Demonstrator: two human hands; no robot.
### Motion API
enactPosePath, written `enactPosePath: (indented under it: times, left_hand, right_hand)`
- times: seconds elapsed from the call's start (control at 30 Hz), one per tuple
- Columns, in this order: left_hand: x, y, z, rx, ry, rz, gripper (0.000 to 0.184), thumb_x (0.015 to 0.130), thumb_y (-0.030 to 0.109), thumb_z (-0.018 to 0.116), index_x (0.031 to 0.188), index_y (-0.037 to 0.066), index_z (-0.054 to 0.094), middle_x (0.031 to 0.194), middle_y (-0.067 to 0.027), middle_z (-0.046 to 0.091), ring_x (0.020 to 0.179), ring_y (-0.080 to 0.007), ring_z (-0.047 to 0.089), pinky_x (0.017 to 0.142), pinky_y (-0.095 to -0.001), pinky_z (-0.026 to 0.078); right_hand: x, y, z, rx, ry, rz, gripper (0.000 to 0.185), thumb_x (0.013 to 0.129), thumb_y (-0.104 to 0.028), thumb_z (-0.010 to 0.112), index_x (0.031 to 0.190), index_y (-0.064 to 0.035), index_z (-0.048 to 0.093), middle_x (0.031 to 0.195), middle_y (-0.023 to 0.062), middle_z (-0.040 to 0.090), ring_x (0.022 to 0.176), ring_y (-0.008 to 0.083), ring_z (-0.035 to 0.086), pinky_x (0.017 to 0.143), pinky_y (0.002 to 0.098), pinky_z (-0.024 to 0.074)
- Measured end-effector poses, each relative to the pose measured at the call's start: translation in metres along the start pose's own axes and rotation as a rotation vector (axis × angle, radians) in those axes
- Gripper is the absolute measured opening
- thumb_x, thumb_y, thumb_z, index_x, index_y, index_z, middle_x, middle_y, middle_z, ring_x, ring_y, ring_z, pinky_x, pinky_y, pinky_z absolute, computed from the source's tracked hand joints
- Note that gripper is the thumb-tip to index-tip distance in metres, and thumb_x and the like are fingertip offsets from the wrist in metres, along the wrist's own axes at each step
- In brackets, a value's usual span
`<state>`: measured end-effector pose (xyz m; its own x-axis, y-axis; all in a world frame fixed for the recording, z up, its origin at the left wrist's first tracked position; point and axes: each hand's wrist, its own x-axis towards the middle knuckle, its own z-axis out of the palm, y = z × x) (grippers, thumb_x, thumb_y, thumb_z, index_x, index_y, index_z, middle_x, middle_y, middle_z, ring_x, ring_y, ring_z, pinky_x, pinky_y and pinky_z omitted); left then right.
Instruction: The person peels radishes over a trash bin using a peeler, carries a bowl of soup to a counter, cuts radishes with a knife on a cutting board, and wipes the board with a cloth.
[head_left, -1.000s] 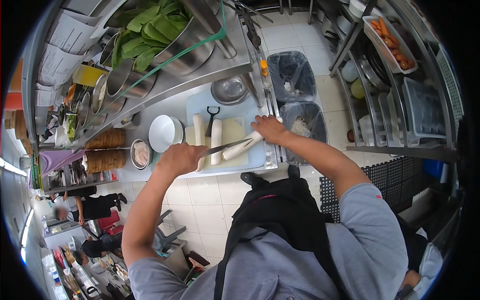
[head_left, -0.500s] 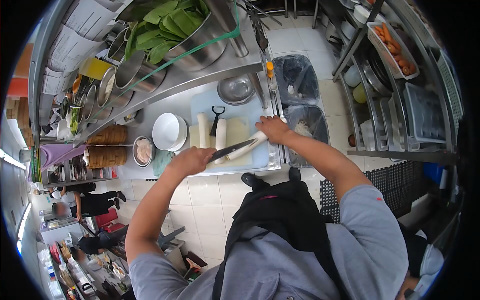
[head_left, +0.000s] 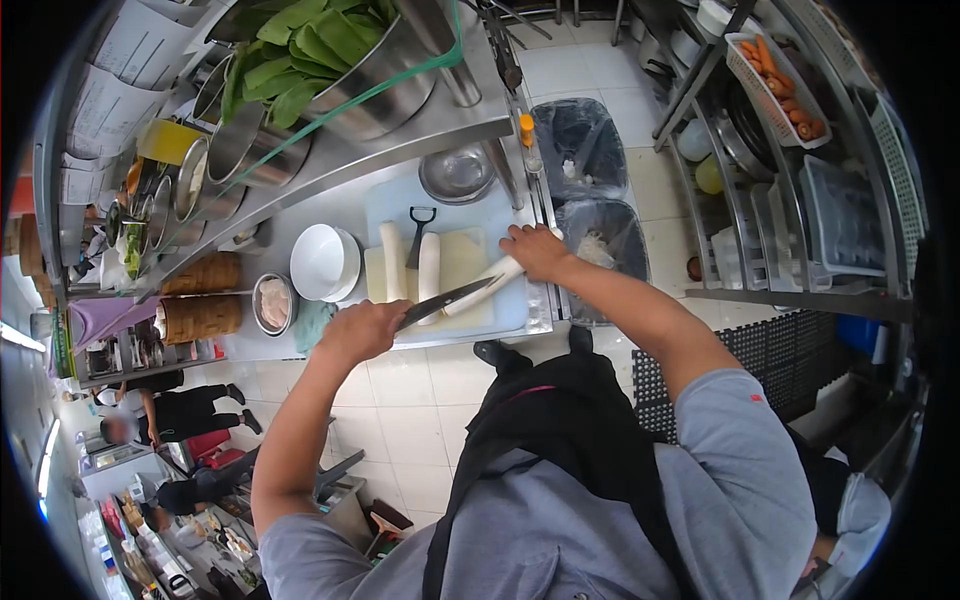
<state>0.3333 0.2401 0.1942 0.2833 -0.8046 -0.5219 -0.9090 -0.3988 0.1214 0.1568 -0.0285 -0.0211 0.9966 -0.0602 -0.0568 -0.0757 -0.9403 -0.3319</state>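
Observation:
My left hand [head_left: 366,328] is closed round the handle of a knife [head_left: 445,302]. Its blade lies against a long white radish [head_left: 472,302], where a dark slit or mark shows. The far end of that radish is under my right hand [head_left: 535,250], whose fingers wrap over it. Two more white radishes, one on the left [head_left: 392,265] and one in the middle [head_left: 429,272], lie side by side on a pale yellow board [head_left: 460,252]. This board rests on a larger light blue board [head_left: 513,312]. Between the two radishes' upper ends is a black peeler [head_left: 419,236].
White bowls [head_left: 320,262], a bowl of pale meat [head_left: 272,304] and a green cloth [head_left: 313,327] sit left. A metal bowl [head_left: 457,175] stands behind, near an overhead shelf [head_left: 400,146]. Two lined bins [head_left: 577,150] are right. People [head_left: 180,412] stand far left.
The view has shifted slightly. My left hand and the knife have moved a little down and left compared with a second ago. My right hand keeps its hold on the radish.

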Motion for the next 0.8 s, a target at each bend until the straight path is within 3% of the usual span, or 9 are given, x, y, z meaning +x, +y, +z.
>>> enactPosePath:
  times: [0.2,0.3,0.37,0.5,0.7,0.8]
  left_hand:
    - [0.0,0.0,0.012,0.007,-0.026,-0.066,0.031,0.099,0.023,0.054,0.127,0.022,0.067,0.086,-0.0205,0.071,0.082,-0.0424,0.068,0.075,-0.0546,0.055]
    - [-0.002,-0.002,0.012,-0.029,0.049,0.006,0.031,0.099,0.023,0.055,0.127,0.022,0.067,0.086,-0.0214,0.071,0.08,-0.0424,0.069,0.074,-0.0546,0.055]
    - [-0.006,0.008,0.01,0.028,-0.047,-0.103,0.03,0.101,0.028,0.051,0.127,0.023,0.065,0.089,-0.0205,0.071,0.085,-0.0416,0.069,0.077,-0.0539,0.055]
    - [-0.003,-0.003,0.026,-0.036,-0.028,-0.108,0.031,0.1,0.029,0.052,0.127,0.023,0.066,0.091,-0.021,0.072,0.086,-0.0419,0.069,0.078,-0.0533,0.055]
    - [0.002,-0.025,0.039,-0.236,0.073,0.08,0.029,0.1,0.025,0.054,0.124,0.022,0.069,0.093,-0.0177,0.073,0.083,-0.0415,0.069,0.077,-0.0516,0.056]
    - [-0.009,0.002,0.016,-0.046,0.002,-0.088,0.031,0.1,0.028,0.054,0.127,0.025,0.067,0.09,-0.0222,0.071,0.085,-0.0421,0.069,0.078,-0.0532,0.056]
  right_hand:
    - [0.0,0.002,-0.005,-0.015,-0.045,0.012,0.046,0.068,-0.003,0.076,0.111,-0.0087,0.06,0.11,0.0148,0.058,0.103,0.0323,0.064,0.087,0.046,0.0509]
    - [0.002,-0.001,-0.004,-0.004,-0.048,0.007,0.046,0.068,-0.003,0.076,0.111,-0.0085,0.06,0.11,0.0146,0.058,0.103,0.0324,0.064,0.088,0.0463,0.0508]
    - [0.003,0.0,-0.004,-0.004,-0.062,0.015,0.046,0.068,-0.003,0.076,0.111,-0.0084,0.06,0.111,0.0146,0.058,0.103,0.0325,0.064,0.088,0.0464,0.0508]
    - [0.0,-0.001,-0.002,0.002,-0.063,0.019,0.044,0.069,-0.003,0.075,0.111,-0.0084,0.061,0.111,0.0146,0.058,0.104,0.0329,0.064,0.088,0.0467,0.0508]
    - [0.006,0.0,0.003,-0.019,-0.05,0.012,0.043,0.069,-0.005,0.076,0.109,-0.0085,0.061,0.11,0.0143,0.058,0.102,0.033,0.065,0.086,0.0466,0.0522]
    - [0.006,0.001,-0.001,-0.038,-0.054,0.019,0.043,0.068,-0.006,0.076,0.108,-0.0087,0.061,0.11,0.014,0.058,0.101,0.0328,0.066,0.084,0.0461,0.053]
